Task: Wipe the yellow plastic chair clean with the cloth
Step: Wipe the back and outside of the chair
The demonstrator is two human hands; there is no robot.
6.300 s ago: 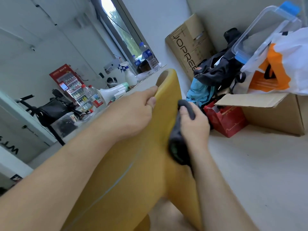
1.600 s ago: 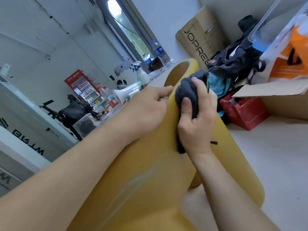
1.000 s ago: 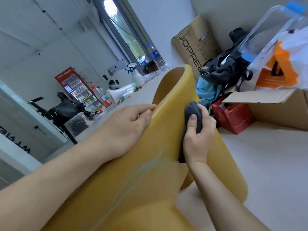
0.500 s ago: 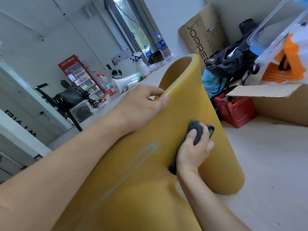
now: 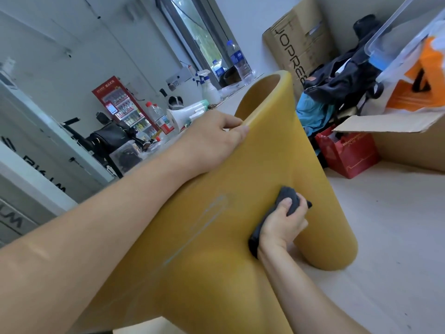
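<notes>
The yellow plastic chair [image 5: 269, 165] fills the middle of the view, tipped so its curved shell faces me. A pale scuff line runs down its surface. My left hand [image 5: 212, 141] grips the chair's upper rim, thumb on the outer face. My right hand [image 5: 281, 225] presses a dark grey cloth [image 5: 287, 197] against the shell, low on the right side. Part of the cloth is hidden under my palm.
A red paper bag [image 5: 349, 153], an open cardboard box [image 5: 397, 141] and a heap of dark bags [image 5: 337, 85] stand right behind the chair. A tall carton [image 5: 296, 42] leans on the wall. Bottles, a spray bottle [image 5: 209, 88] and a megaphone line the ledge at left. Pale floor [image 5: 397, 237] lies to the right.
My right hand with the cloth has slid from the chair's top rim down along the shell to its lower right part. My left hand stays on the rim.
</notes>
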